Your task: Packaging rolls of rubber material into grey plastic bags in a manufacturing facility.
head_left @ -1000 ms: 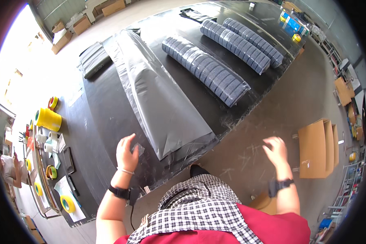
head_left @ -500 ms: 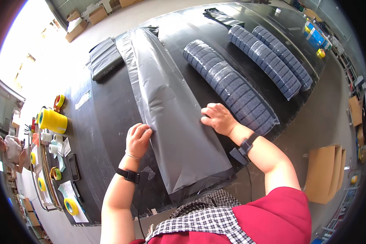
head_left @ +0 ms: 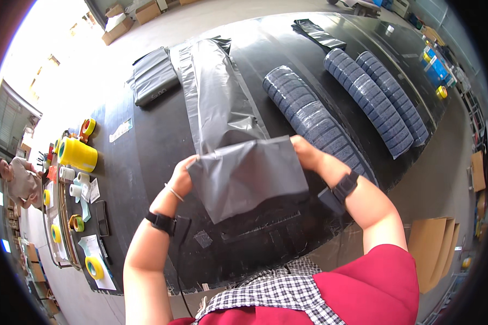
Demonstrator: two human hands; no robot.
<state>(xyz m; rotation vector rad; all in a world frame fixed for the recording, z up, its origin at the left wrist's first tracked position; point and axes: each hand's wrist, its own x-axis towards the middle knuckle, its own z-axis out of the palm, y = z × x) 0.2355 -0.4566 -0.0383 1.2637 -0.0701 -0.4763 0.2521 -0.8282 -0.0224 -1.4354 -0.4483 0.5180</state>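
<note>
A long grey plastic bag [head_left: 248,172] lies lengthwise on the black table [head_left: 162,216], its near part lifted and buckled up off the surface. My left hand [head_left: 183,176] is closed on the left edge of the raised part. At the right edge my right hand [head_left: 307,153] grips it too, with its fingertips partly hidden by the plastic. Just right of the bag rests a blue-grey striped roll [head_left: 309,114] in clear film, close by my right hand. Two similar wrapped rolls, one [head_left: 363,97] beside another [head_left: 393,96], lie farther right.
A stack of folded dark plastic bags [head_left: 154,76] sits at the far left; another black plastic piece [head_left: 319,34] lies at the back. Yellow tape rolls [head_left: 78,154] and a phone [head_left: 101,218] line the left edge. A person [head_left: 21,179] is beyond. Cardboard [head_left: 431,252] stands at right.
The bag's near end has come up off the table and away from me, bunching the plastic behind it. Both hands now hold its edges, and the right hand has moved slightly right.
</note>
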